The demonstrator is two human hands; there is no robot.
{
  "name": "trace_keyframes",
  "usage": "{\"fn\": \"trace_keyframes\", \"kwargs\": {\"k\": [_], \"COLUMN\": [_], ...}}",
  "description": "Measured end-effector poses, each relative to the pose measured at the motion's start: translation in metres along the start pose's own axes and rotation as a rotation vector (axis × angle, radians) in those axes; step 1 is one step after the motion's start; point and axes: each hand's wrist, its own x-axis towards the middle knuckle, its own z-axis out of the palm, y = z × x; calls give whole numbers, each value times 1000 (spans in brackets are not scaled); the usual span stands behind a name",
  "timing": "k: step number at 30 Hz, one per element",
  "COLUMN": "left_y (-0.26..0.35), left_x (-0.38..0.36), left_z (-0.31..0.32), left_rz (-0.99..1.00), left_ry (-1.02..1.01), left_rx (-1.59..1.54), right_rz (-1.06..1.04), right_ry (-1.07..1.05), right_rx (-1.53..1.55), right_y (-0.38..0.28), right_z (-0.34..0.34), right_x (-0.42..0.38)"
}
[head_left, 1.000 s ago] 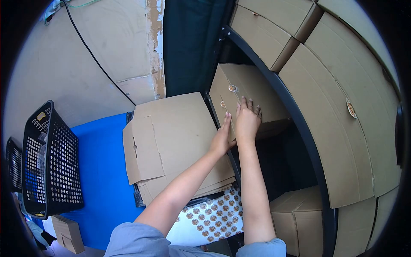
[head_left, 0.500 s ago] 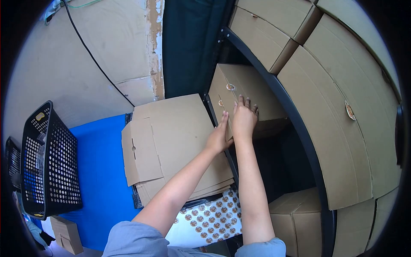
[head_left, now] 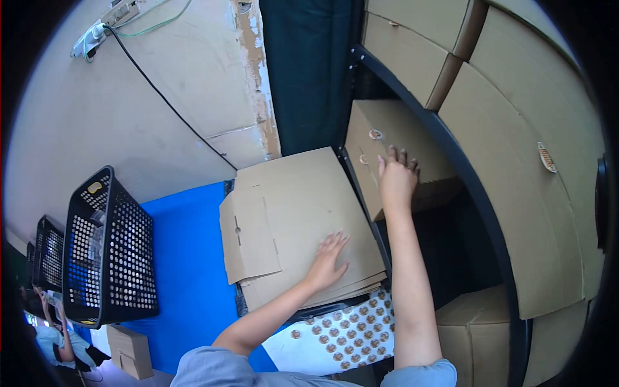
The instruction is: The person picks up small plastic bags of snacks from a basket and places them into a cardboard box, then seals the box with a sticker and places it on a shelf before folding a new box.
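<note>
A closed cardboard box [head_left: 406, 122] rests on the dark shelf, with two small round stickers [head_left: 375, 134] across its seams. My right hand [head_left: 398, 180] lies against this box with fingers spread, holding nothing. Lower and to the left, my left hand [head_left: 327, 263] is open above a stack of flat cardboard [head_left: 303, 200], palm down. A white sheet with rows of round brown stickers [head_left: 351, 335] pokes out in front of the stack.
Black perforated baskets [head_left: 132, 258] stand at the left on a blue surface [head_left: 187, 251]. Beside them is a small carton [head_left: 129, 351]. Large boxes [head_left: 516, 174] fill the shelf behind a dark frame [head_left: 474, 187]. Another person [head_left: 61, 342] shows at the far left.
My left hand has left the shelf box and moved down-left over the flat cardboard. My right hand remains at the box. The view has shifted left, bringing another person into sight.
</note>
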Motion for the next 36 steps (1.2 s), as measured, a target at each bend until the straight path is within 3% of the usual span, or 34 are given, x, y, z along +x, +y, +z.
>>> {"fn": "trace_keyframes", "kwargs": {"k": [3, 7, 8, 10, 14, 16, 20, 22, 24, 26, 28, 33, 35, 36], "left_y": [-24, -55, -64, -85, -115, -121, -131, -146, -161, -159, -143, -164, -179, -189], "left_x": [-55, -85, -88, -92, -96, -93, -85, -89, -95, -97, -95, -106, -111, -113], "left_z": [-36, -89, -101, -115, -119, -121, -114, -113, -108, -111, -126, -122, -116, -112], "left_rz": [-111, -469, -477, -753, -758, -749, -908, -993, -1002, -1015, -1256, -1206, -1186, -1147], "left_ry": [99, 457, 463, 560, 533, 616, 655, 549, 535, 528, 433, 455, 456, 470], "left_rx": [208, 494, 497, 253, 28, -198, 34, 64, 91, 118, 58, -48, -114, -156], "right_rz": [-5, -5, -4, 2, -23, -19, -161, -312, -366, -148, 16, 74, 196, 214], "right_ry": [25, 11, 2, -8, 3, -15, 177, 378, 258, 53, -79, -257, -334, -455], "right_rx": [-29, -39, -43, -38, -34, -36, 115, 371, 617, 770, 727, 610, 565, 541], "right_y": [0, -2, -2, -5, -5, -6, -10, -18, -12, -7, 9, 13, 6, 8], "right_z": [3, -2, -3, -9, -12, -16, -33, -45, -25, -11, 12, 23, 31, 35], "right_x": [-1, 1, 0, -1, -2, -4, -28, -62, -111, -151, -185, -218, -226, -227]}}
